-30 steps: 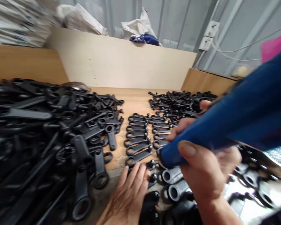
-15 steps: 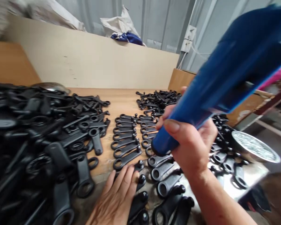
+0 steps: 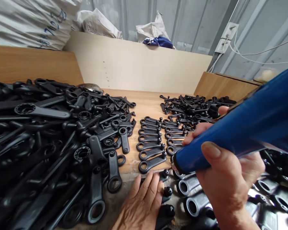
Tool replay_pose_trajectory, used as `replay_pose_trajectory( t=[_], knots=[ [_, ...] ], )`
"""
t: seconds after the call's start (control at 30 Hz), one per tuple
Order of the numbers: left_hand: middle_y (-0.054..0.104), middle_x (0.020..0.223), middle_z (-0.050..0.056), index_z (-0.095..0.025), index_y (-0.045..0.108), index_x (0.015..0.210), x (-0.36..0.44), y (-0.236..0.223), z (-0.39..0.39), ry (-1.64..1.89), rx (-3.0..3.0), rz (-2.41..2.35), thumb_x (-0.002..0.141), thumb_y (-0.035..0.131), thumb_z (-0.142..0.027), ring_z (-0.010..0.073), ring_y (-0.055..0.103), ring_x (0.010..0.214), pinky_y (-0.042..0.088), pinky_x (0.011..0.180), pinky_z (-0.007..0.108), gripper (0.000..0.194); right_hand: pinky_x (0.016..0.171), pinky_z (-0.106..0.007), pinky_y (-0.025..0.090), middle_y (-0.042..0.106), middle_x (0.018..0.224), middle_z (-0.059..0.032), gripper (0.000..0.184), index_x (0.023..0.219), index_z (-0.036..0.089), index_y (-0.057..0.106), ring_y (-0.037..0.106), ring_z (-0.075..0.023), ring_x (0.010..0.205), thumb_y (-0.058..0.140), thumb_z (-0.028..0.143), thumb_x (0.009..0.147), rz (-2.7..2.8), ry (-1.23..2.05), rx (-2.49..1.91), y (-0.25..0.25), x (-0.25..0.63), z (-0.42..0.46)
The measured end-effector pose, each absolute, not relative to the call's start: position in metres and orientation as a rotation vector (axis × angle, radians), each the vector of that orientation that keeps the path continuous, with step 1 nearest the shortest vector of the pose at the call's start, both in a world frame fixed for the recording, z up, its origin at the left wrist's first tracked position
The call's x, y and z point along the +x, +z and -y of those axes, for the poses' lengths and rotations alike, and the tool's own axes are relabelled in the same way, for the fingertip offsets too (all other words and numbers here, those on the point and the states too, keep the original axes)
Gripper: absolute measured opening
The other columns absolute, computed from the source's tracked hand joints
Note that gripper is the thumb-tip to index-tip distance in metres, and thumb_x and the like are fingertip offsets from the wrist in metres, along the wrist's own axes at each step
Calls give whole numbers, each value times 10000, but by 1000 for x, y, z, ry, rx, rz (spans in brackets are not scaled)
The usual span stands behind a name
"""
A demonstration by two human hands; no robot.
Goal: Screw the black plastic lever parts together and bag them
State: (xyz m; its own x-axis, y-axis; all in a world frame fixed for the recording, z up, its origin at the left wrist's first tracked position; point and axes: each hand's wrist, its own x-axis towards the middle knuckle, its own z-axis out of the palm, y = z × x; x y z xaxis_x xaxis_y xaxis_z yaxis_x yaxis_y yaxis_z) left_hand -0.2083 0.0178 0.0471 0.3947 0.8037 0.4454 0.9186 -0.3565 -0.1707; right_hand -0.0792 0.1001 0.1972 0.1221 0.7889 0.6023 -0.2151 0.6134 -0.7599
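A white sack (image 3: pixel 31 24) bulges at upper left, its contents hidden. At lower right, the right hand (image 3: pixel 227 179) angles up from the bottom edge, fingers wrapped around a blue tool (image 3: pixel 237 134) that slants down-left toward the centre, beside rows of black levers (image 3: pixel 156 161). At bottom centre, the left hand (image 3: pixel 144 201) lies palm down, fingers extended and unclenched over more levers.

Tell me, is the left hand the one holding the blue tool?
No, the right hand grips the blue tool, while the left hand lies palm down over black parts.
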Motion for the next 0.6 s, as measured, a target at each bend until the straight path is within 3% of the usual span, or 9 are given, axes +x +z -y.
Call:
replay_pose_trajectory(
  t=[0.2, 0.43, 0.53, 0.6],
  knots=[
    [558, 1310, 93, -169, 531, 1193, -204, 61, -16, -401, -2213, 1490, 918, 344, -102, 235, 447, 1273, 312, 1075, 447, 339, 535, -321, 498, 594, 638, 10, 175, 702, 213, 666, 597, -190, 605, 747, 367, 683, 1254, 791, -598, 192, -78, -102],
    [543, 1331, 75, -178, 550, 1197, -202, 60, -17, -402, -2255, 1501, 912, 357, -127, 224, 420, 1294, 242, 1114, 428, 348, 556, -322, 503, 551, 583, 12, 196, 637, 197, 620, 585, -185, 616, 738, 343, 695, 1289, 786, -582, 191, -82, -106],
    [547, 1329, 63, -191, 557, 1193, -202, 58, -18, -401, -2245, 1511, 916, 342, -123, 215, 427, 1288, 224, 1122, 429, 357, 507, -304, 484, 563, 613, 14, 179, 784, 206, 612, 590, -185, 598, 727, 310, 696, 1283, 761, -624, 192, -83, -107],
    [551, 1327, 51, -201, 563, 1188, -201, 56, -18, -409, -2241, 1526, 924, 338, -127, 208, 430, 1286, 214, 1126, 419, 355, 477, -287, 465, 591, 658, 21, 329, 971, 228, 586, 594, -180, 580, 734, 269, 680, 1276, 762, -638, 193, -83, -107]
  ],
)
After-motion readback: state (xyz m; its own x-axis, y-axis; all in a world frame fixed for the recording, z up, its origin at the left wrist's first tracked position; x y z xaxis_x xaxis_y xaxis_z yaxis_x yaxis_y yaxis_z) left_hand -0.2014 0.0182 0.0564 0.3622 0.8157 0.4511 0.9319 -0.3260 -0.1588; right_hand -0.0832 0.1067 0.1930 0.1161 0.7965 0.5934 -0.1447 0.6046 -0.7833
